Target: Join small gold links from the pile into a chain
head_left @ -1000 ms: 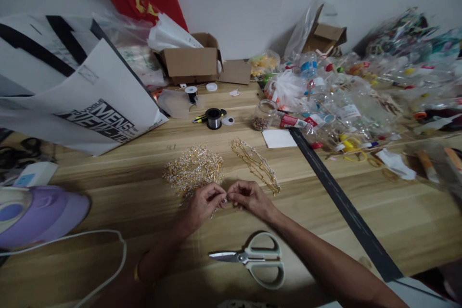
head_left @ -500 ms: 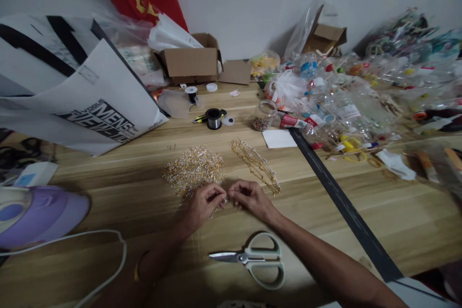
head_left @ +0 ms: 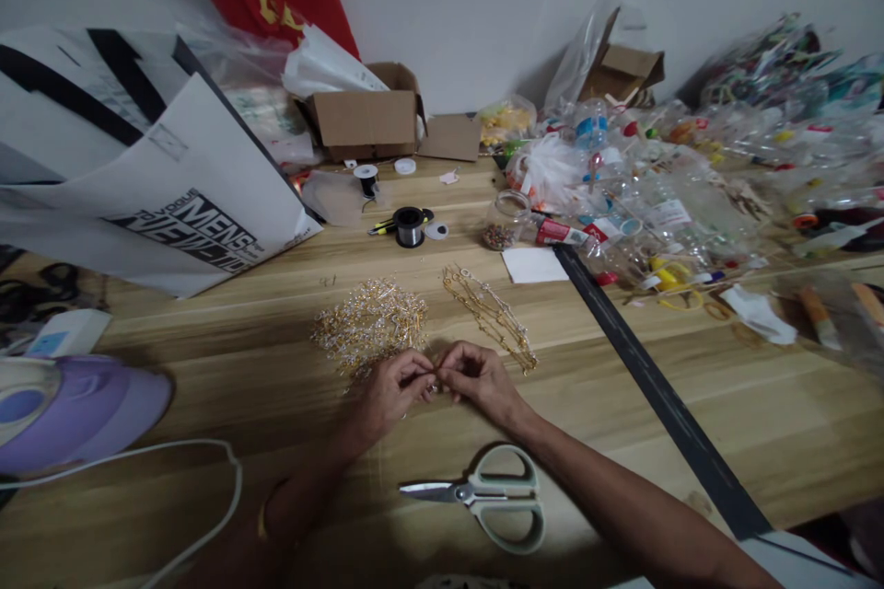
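Observation:
My left hand (head_left: 393, 389) pinches something too small to make out, at the lower right edge of a heap of gold and silver beaded pieces (head_left: 373, 322). Its fingertips meet those of my right hand (head_left: 479, 377), which is also closed in a pinch; what it holds is hidden. Gold linked chains (head_left: 490, 317) lie on the wooden table just beyond my right hand. Nearer to me, scissors (head_left: 483, 495) with pale green handles rest with their blades pointing left.
Wire spools (head_left: 409, 228) and a jar of beads (head_left: 506, 221) stand farther back. A white bag (head_left: 166, 193) and a purple appliance (head_left: 83, 409) are at left. Plastic bottles (head_left: 663, 202) pile up at right, beyond a dark strip (head_left: 656, 386).
My two hands have come together, closing the small gap between their fingertips. The heap, chains and scissors have not moved.

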{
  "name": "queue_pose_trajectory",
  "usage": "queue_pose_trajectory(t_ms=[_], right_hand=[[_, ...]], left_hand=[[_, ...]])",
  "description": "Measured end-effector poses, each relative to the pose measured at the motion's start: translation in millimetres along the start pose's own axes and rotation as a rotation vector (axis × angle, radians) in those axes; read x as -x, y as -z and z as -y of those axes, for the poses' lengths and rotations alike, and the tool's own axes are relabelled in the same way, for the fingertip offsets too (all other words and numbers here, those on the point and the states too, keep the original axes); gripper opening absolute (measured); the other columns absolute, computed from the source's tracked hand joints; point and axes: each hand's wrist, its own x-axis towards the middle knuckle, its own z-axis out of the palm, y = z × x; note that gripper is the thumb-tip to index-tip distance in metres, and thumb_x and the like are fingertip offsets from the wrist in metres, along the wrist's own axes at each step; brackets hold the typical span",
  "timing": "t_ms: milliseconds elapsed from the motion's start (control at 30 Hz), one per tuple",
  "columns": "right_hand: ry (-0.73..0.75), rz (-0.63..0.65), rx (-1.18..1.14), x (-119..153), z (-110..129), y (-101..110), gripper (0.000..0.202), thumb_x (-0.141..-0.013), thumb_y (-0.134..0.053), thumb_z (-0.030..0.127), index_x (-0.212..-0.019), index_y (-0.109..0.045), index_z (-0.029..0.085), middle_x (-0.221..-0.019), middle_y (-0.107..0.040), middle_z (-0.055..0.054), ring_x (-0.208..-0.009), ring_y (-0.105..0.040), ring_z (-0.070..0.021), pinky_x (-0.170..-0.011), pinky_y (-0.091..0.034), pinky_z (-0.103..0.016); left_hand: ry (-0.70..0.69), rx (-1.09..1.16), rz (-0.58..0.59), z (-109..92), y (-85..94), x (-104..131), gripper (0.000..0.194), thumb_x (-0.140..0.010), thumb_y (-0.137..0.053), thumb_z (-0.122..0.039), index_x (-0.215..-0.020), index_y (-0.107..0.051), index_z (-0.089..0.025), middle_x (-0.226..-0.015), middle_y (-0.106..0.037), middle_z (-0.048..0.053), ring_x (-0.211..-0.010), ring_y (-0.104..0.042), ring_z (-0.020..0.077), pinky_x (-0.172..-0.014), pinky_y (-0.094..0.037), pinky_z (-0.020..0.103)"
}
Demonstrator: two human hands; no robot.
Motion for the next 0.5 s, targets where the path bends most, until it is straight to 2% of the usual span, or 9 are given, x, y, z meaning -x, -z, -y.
queue_pose_trajectory(t_ms=[167,300,500], right_hand=[[-0.013,0.021,-0.090,-1.3,-1.6,-0.2,0.032,-0.065,-0.076,0.042,-0.066,-0.058,0.016,-0.074,-0.063,-0.002,-0.057,-0.057,-0.0102,-0.045,-0.045,-0.019],[-0.021,0.017,-0.126,-2.1,-3.4,0.4,0.031,-0.066,-0.076,0.042,-0.067,-0.060,0.015,-0.072,-0.066,-0.002,-0.058,-0.059,-0.0104,-0.046,-0.046,-0.018],[-0.032,-0.001,-0.159,-3.7,-5.0,1.6,0.029,-0.068,-0.077,0.039,-0.067,-0.061,0.015,-0.069,-0.068,-0.002,-0.059,-0.062,-0.0108,-0.047,-0.046,-0.017]], left_hand=[[0.046,0.079,-0.012,3.8,0.5,-2.2,0.023,-0.070,-0.071,-0.032,-0.070,-0.056,-0.014,-0.058,-0.064,0.000,-0.051,-0.063,0.0128,-0.052,-0.050,0.022],[0.062,0.100,-0.033,7.5,0.3,-3.2,0.028,-0.068,-0.072,-0.037,-0.069,-0.057,-0.014,-0.058,-0.066,0.001,-0.049,-0.062,0.0122,-0.050,-0.049,0.022],[0.097,0.096,-0.013,1.1,1.2,-2.4,0.028,-0.069,-0.071,-0.037,-0.070,-0.057,-0.013,-0.060,-0.066,0.001,-0.052,-0.063,0.0129,-0.052,-0.051,0.023]])
